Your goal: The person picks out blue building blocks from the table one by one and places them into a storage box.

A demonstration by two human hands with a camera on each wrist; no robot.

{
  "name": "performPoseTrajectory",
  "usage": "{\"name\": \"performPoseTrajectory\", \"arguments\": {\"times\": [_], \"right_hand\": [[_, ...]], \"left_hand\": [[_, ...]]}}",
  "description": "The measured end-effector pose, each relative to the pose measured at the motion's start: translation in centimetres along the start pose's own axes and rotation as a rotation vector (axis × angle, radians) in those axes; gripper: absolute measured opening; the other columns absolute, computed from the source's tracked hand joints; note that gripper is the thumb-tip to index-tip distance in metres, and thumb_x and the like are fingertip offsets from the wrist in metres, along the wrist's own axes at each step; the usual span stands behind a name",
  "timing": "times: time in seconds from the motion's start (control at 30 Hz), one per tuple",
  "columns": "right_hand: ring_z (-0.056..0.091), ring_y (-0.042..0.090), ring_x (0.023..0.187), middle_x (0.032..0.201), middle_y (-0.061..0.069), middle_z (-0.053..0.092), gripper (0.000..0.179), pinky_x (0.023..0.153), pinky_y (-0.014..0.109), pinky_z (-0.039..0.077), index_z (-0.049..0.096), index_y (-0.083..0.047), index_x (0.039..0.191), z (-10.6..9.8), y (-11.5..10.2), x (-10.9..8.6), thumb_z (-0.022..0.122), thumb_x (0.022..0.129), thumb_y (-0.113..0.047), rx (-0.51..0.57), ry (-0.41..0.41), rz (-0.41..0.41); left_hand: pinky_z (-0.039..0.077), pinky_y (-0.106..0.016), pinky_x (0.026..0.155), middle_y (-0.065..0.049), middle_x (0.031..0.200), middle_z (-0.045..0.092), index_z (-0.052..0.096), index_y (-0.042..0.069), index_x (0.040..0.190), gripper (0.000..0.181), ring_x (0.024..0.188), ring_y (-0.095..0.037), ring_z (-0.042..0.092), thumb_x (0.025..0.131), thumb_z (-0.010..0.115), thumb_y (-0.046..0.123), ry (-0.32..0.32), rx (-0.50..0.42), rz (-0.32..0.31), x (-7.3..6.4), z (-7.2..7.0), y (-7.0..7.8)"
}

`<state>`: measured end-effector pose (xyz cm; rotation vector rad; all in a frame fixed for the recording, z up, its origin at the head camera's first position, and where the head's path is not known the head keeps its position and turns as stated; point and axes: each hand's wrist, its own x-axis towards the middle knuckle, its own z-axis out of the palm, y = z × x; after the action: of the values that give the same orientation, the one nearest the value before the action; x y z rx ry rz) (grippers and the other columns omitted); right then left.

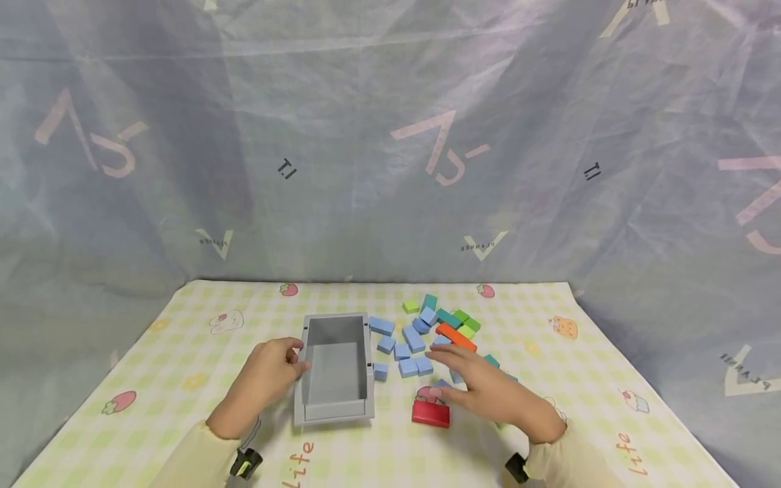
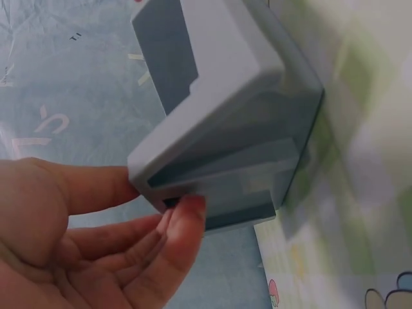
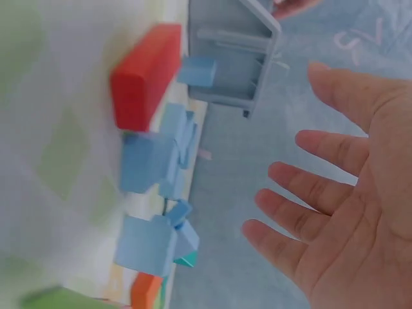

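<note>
A grey open-topped plastic box (image 1: pixel 335 411) stands on the table, left of a scatter of blocks. My left hand (image 1: pixel 264 373) pinches its left rim, with the thumb on the rim and the fingertips (image 2: pixel 190 209) against the outer side in the left wrist view. Over the front of the blocks hovers my right hand (image 1: pixel 488 388), fingers spread and the palm holding nothing. Just below its thumb lies a red block (image 1: pixel 430 413). Several blue blocks (image 1: pixel 413 339) are spread between the box and this hand, and an orange block (image 1: pixel 456 337) lies beyond its fingertips.
Teal blocks (image 1: pixel 449 318) and green blocks (image 1: pixel 468 321) lie at the back right of the scatter, with a lime block (image 1: pixel 411 307) farther left. A checked cloth (image 1: pixel 183 366) covers the table. Behind it hangs a grey-blue curtain (image 1: pixel 342 203).
</note>
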<state>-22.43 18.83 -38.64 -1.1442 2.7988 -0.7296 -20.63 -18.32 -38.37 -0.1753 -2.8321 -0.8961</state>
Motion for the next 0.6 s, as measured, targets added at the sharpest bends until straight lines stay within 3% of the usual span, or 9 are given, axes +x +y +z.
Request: {"name": "performPoseTrajectory", "arguments": {"times": [0.17, 0.33, 0.5, 0.6], "right_hand": [[0.049, 0.026, 0.133, 0.141, 0.004, 0.055, 0.047, 0.102, 0.048, 0.045, 0.058, -0.012, 0.138, -0.8, 0.5, 1.3, 0.070, 0.094, -0.022, -0.037, 0.066, -0.031], [0.063, 0.021, 0.106, 0.117, 0.002, 0.067, 0.029, 0.086, 0.040, 0.054, 0.069, -0.011, 0.117, -0.7, 1.7, 2.3, 0.076, 0.088, -0.011, -0.067, 0.130, -0.054], [0.063, 0.022, 0.092, 0.106, 0.002, 0.069, 0.021, 0.079, 0.037, 0.054, 0.071, -0.007, 0.107, 0.2, 3.1, 2.4, 0.075, 0.086, -0.007, -0.037, 0.096, -0.013], [0.063, 0.023, 0.089, 0.104, 0.004, 0.069, 0.020, 0.078, 0.034, 0.054, 0.071, -0.004, 0.105, 1.1, 3.7, 2.4, 0.074, 0.086, -0.005, -0.025, 0.036, 0.007]], "left_hand": [[0.041, -0.025, 0.051, 0.003, 0.069, 0.059, 0.064, -0.008, 0.125, 0.041, 0.056, -0.009, 0.054, 0.088, 0.074, 0.009, -0.037, -0.042, -0.005, 0.1, -0.2, 0.0], [0.039, -0.025, 0.051, 0.003, 0.065, 0.057, 0.064, -0.008, 0.125, 0.040, 0.054, -0.010, 0.055, 0.090, 0.073, 0.008, -0.057, -0.072, -0.010, 0.3, -0.4, 0.0], [0.039, -0.026, 0.053, 0.001, 0.062, 0.060, 0.077, 0.003, 0.092, 0.010, 0.054, -0.012, 0.052, 0.092, 0.070, 0.010, -0.086, -0.090, -0.034, 0.3, -0.5, 0.0], [0.039, -0.025, 0.051, 0.000, 0.069, 0.066, 0.078, 0.001, 0.092, 0.011, 0.054, -0.012, 0.053, 0.093, 0.069, 0.009, -0.103, -0.114, -0.038, 0.0, -0.5, -0.2]]}}
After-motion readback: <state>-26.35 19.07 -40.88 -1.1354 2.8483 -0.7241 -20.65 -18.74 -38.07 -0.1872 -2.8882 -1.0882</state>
